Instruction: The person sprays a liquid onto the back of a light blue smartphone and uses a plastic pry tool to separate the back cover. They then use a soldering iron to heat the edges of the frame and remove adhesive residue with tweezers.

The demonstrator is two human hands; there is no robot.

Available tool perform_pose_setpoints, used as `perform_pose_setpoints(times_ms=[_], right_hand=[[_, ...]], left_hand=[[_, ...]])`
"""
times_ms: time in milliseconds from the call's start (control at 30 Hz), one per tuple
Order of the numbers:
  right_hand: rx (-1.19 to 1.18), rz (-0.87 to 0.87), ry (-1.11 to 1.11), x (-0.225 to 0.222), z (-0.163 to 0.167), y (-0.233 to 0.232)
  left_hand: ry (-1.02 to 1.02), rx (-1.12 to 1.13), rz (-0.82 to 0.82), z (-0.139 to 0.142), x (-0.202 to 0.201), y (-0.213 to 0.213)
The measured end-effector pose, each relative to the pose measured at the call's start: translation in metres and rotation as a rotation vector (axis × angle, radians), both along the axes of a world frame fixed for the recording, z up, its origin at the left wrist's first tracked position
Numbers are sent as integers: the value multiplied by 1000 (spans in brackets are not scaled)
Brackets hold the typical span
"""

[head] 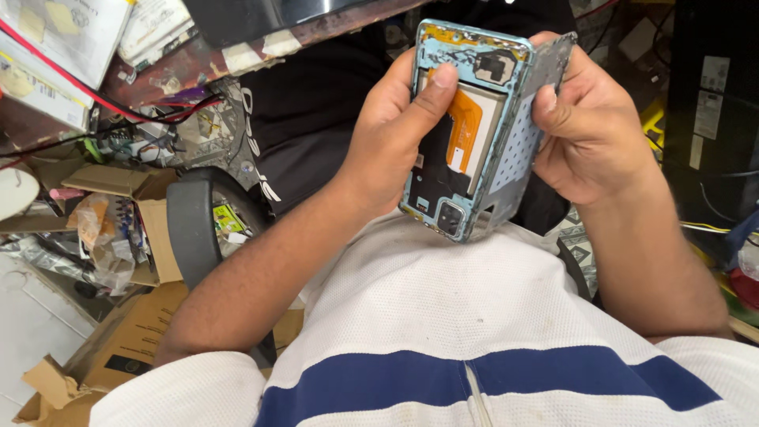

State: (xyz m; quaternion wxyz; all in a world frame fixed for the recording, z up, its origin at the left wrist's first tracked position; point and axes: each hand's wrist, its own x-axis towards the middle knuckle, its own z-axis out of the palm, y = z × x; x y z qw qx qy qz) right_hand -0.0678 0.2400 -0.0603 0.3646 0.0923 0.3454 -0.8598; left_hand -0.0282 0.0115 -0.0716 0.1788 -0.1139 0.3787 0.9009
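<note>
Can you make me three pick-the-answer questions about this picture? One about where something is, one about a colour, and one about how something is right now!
1. Where is the opened light-blue phone?
A. Held up between both hands
B. Lying on the floor
C. Inside a cardboard box

2. What colour is the flat ribbon strip inside the phone?
A. Green
B. Orange
C. Purple

3. How is the phone's back right now?
A. Closed with a cover
B. Wrapped in paper
C. Open, inner parts showing

Answers:
1. A, the left hand and right hand grip its two sides.
2. B, the strip shows orange against the grey battery.
3. C, the battery, strip and camera part are bare.
</note>
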Motion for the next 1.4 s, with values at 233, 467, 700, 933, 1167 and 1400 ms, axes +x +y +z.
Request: perform_pose_setpoints(times_ms=[233,467,700,933,1167,1400], right_hand=[[-198,38,-57,6,-18,-16],[-241,-15,17,16,-36,-27],[-192,-63,3,24,-39,-25],[-238,-22,-7,23,-38,-30],[-620,-2,-153,22,-37,-39],[-497,-99,78,27,-40,1]], left_hand=[[-44,142,-27,4,2,-2],[-79,374,52,-3,8,5],[-94,390,58,-7,11,8],[-57,341,-8,-3,8,7],[76,463,21,3,9,1],[31,125,150,26,8,-8]])
